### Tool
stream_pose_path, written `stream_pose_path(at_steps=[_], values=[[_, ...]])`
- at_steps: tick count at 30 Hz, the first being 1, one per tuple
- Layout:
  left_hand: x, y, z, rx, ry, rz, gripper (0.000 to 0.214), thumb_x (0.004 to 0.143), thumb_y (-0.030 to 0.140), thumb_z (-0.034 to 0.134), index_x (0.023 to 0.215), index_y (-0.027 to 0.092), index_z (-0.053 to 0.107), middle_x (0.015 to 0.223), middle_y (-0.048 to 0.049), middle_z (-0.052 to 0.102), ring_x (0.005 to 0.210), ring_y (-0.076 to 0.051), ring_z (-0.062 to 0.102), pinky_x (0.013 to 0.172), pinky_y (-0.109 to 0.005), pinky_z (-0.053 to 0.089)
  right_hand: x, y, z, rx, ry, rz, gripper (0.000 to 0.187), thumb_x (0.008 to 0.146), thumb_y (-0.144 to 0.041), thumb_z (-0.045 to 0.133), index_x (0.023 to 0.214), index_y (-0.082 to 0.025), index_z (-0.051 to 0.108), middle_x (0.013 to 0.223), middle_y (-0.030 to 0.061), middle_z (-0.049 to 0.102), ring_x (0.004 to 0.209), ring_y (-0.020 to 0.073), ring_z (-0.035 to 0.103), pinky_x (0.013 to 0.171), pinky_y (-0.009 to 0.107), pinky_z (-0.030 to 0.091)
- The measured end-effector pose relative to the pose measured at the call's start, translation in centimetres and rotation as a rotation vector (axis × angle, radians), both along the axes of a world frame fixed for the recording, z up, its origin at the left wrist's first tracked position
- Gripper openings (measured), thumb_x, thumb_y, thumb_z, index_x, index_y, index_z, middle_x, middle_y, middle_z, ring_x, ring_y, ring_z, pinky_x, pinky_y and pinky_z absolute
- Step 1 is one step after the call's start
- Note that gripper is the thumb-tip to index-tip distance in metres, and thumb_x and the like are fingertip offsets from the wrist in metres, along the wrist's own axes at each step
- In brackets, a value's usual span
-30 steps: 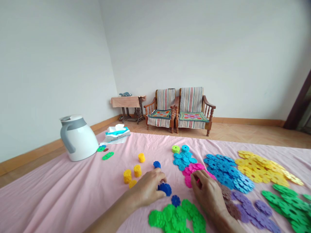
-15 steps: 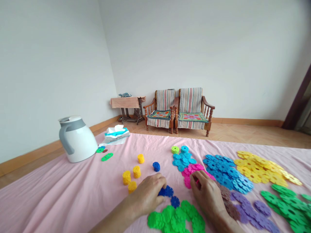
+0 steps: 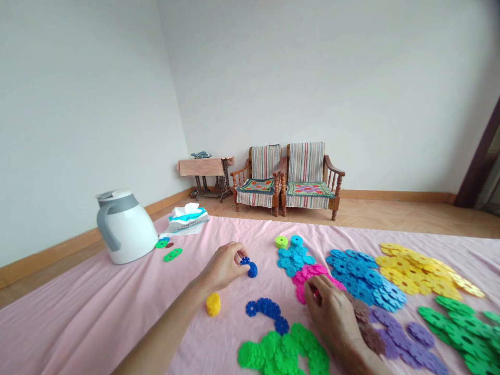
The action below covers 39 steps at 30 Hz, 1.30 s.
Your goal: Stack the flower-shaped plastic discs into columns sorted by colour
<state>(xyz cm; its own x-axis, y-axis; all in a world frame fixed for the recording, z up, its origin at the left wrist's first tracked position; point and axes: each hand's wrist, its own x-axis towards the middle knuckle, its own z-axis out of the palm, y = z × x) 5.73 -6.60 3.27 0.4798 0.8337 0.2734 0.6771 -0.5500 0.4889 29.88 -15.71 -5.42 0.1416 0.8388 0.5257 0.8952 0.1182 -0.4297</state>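
Note:
My left hand (image 3: 222, 268) pinches a dark blue notched plastic disc (image 3: 245, 260) between thumb and fingers, right beside a short dark blue stack (image 3: 252, 270) of the same discs. Nearer me lies a curved row of loose dark blue discs (image 3: 269, 308), with bright green discs (image 3: 273, 351) below it. A yellow stack (image 3: 213, 305) stands under my left forearm. My right hand (image 3: 332, 307) rests with curled fingers at the pink discs (image 3: 310, 271); what its fingertips hold, if anything, is hidden.
Blue (image 3: 353, 273), yellow (image 3: 417, 271), purple (image 3: 404, 338) and green piles (image 3: 461, 325) spread to the right. Light blue discs (image 3: 292, 259) and a lime stack (image 3: 281, 241) sit beyond the pink ones. A white jug (image 3: 130, 234) and tissue pack (image 3: 188, 219) stand at left.
My left hand has moved forward and left from the loose dark blue discs to the dark blue stack, carrying one disc. My right hand has stayed almost still.

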Motion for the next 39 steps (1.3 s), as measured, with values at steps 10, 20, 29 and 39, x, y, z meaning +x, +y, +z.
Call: stream_pose_path(at_steps=[10, 20, 29, 39], values=[[1.5, 2.5, -1.5, 0.024, 0.187, -0.01, 0.019, 0.063, 0.014, 0.061, 0.082, 0.018, 0.061, 0.083, -0.0008, 0.063, 0.08, -0.017, 0.058, 0.069, -0.023, 0.042, -0.1, 0.0, 0.1, 0.008, 0.007, -0.009, 0.02, 0.084, -0.026, 0.042, 0.066, -0.022, 0.051, 0.065, -0.0018, 0.058, 0.055, 0.0119, 0.053, 0.053, 0.024, 0.03], [1.7, 2.4, -2.0, 0.047, 0.244, -0.007, 0.014, 0.063, 0.016, 0.063, 0.077, 0.019, 0.062, 0.081, -0.0014, 0.063, 0.079, -0.018, 0.057, 0.067, -0.024, 0.04, -0.1, 0.1, 0.0, 0.007, 0.001, -0.007, 0.02, 0.084, -0.024, 0.041, 0.066, -0.022, 0.051, 0.064, -0.0017, 0.058, 0.054, 0.0117, 0.053, 0.052, 0.024, 0.029], [1.8, -0.9, -1.2, -0.008, 0.247, -0.199, 0.013, 0.069, 0.019, 0.063, 0.082, 0.018, 0.06, 0.085, -0.0011, 0.06, 0.074, -0.015, 0.056, 0.068, -0.023, 0.04, -0.2, -0.1, 0.3, 0.009, 0.017, -0.001, 0.019, 0.084, -0.024, 0.042, 0.067, -0.022, 0.049, 0.065, -0.0017, 0.057, 0.054, 0.0121, 0.052, 0.054, 0.025, 0.03], [2.7, -4.0, -2.0, -0.067, 0.356, -0.301, 0.026, 0.067, 0.029, 0.072, 0.09, 0.021, 0.061, 0.091, -0.0011, 0.06, 0.083, -0.018, 0.056, 0.069, -0.024, 0.039, -0.2, 0.0, 0.3, -0.008, 0.017, -0.002, 0.019, 0.085, -0.024, 0.042, 0.066, -0.022, 0.048, 0.065, -0.0017, 0.055, 0.056, 0.0126, 0.051, 0.055, 0.025, 0.03]])
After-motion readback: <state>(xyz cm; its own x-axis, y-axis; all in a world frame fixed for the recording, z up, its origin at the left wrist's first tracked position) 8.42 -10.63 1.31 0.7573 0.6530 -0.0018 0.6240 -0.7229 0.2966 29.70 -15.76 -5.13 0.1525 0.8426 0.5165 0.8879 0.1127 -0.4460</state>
